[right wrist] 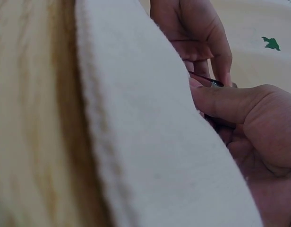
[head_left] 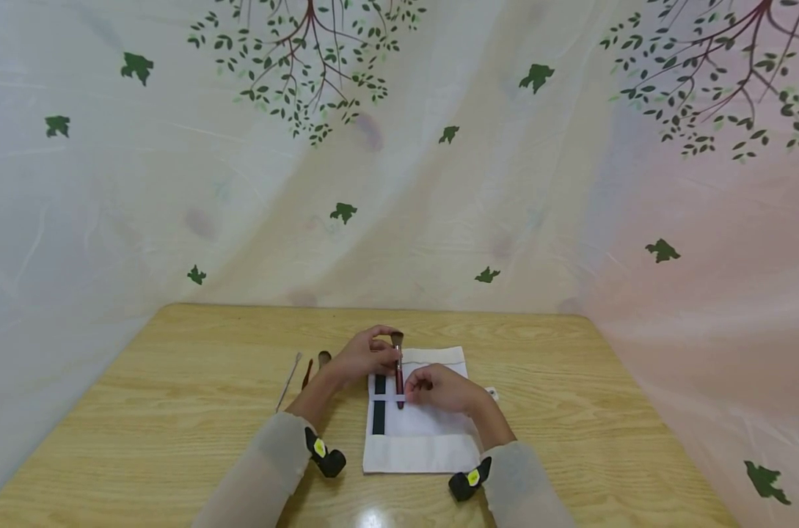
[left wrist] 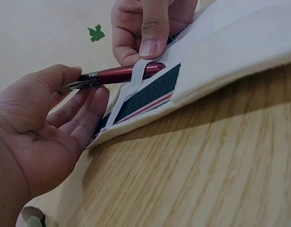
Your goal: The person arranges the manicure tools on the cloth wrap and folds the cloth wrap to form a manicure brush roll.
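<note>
A brush with a glossy dark red handle [left wrist: 115, 74] is pinched near its metal collar by my left hand [head_left: 366, 356]. Its handle end passes beneath a white elastic band [left wrist: 138, 75] on an unrolled white cloth case [head_left: 422, 455]. In the left wrist view, my right hand [left wrist: 145, 28] pinches that band with thumb and fingers beside the handle. The brush head [head_left: 397, 336] points toward the table's far edge. A dark strip [head_left: 378, 419] runs along the case's left side. From the right wrist, the case's edge hides much of the brush.
Left of the case, partly behind my left arm, lie a thin light rod [head_left: 288, 381], a small reddish-brown tool [head_left: 307, 374] and another brush [head_left: 324, 358]. The wooden table [head_left: 141, 425] meets a leaf-patterned curtain [head_left: 399, 257] at the back.
</note>
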`<state>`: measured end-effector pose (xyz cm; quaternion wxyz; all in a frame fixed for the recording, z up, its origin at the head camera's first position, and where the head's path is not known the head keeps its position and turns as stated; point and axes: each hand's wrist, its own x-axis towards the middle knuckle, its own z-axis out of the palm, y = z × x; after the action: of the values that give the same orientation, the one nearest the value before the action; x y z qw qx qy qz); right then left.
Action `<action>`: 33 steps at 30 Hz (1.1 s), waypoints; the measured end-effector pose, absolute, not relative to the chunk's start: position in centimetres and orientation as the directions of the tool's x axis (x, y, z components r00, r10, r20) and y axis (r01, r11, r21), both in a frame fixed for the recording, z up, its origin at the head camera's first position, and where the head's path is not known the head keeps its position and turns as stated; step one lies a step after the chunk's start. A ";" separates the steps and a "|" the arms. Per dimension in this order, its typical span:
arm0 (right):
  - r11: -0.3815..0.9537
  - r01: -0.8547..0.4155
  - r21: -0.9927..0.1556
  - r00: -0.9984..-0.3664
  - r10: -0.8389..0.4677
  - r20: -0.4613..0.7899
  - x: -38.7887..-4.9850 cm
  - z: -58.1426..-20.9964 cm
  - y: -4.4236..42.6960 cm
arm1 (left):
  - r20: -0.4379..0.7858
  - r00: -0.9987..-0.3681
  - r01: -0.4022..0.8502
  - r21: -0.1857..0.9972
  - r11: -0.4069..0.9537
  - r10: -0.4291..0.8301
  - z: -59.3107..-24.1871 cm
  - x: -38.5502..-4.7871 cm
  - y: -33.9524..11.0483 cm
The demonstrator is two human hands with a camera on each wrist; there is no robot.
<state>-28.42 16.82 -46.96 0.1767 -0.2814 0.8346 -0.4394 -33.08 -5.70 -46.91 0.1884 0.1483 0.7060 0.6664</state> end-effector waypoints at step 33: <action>0.443 -0.292 -0.848 -0.778 -0.625 -0.058 -28.5 -47.0 17.0 | -0.042 -0.877 0.048 0.983 0.175 0.478 -47.7 -33.3 -5.6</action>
<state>-28.49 16.99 -47.04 0.1850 -0.2767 0.8289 -0.4496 -33.28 -5.60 -47.65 0.1739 0.1762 0.7465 0.6177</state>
